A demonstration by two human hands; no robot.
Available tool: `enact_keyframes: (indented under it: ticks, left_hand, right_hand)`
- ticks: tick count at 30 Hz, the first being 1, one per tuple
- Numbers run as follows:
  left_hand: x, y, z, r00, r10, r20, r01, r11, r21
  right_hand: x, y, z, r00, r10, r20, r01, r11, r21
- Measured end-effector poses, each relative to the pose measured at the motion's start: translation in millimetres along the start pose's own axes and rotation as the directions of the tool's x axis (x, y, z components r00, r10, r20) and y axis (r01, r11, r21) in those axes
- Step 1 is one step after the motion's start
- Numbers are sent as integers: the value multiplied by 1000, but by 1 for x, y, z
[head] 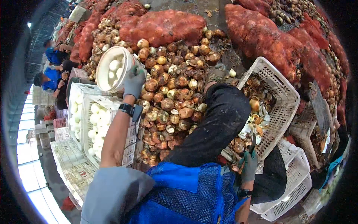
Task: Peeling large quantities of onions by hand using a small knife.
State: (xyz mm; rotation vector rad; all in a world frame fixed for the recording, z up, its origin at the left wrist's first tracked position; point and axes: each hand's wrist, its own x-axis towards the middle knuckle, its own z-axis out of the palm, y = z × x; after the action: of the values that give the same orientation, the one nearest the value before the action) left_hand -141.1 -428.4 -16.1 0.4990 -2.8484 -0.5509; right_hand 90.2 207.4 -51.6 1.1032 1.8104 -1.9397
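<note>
My left hand (134,81), in a grey work glove, grips the side of a white plastic bucket (104,81). The bucket is tilted, with several peeled onions (114,65) inside. Just below it stands a white crate (87,123) of peeled onions (98,117). By the near side of a tilted white crate (282,112), my right hand (248,165), also gloved, holds what looks like a small dark knife (253,144). Onion skins and trimmings (254,123) lie in that crate. Unpeeled onions (167,103) are heaped between my hands.
Red mesh sacks of onions (162,28) lie beyond the heap, and more sacks (263,42) stand at right. My bent leg (215,112) crosses between heap and trimmings crate. Stacked white crates (72,162) stand at left. Two people in blue (51,78) sit farther left.
</note>
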Motion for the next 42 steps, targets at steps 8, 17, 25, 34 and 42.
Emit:
enact_keyframes:
  ticks: [8, 17, 25, 34, 42]
  left_hand:
    - [-28, -9, 85, 996, -20, -91, 44, 960, 277]
    - [60, 117, 166, 901, 416, 121, -411, 909, -65]
    - [121, 227, 330, 554, 782, 286, -800, 596, -78]
    - [192, 101, 452, 502, 635, 586, -864, 397, 310]
    - [109, 153, 404, 596, 462, 656, -681, 725, 108]
  right_hand:
    - [13, 0, -5, 996, 88, 2, -88, 993, -84]
    - [12, -13, 19, 984, 169, -60, -174, 981, -84]
    - [13, -38, 35, 912, 396, -110, -405, 911, -76]
    - [18, -33, 68, 960, 267, -88, -281, 905, -320]
    - [15, -29, 50, 981, 153, -124, -187, 916, -354]
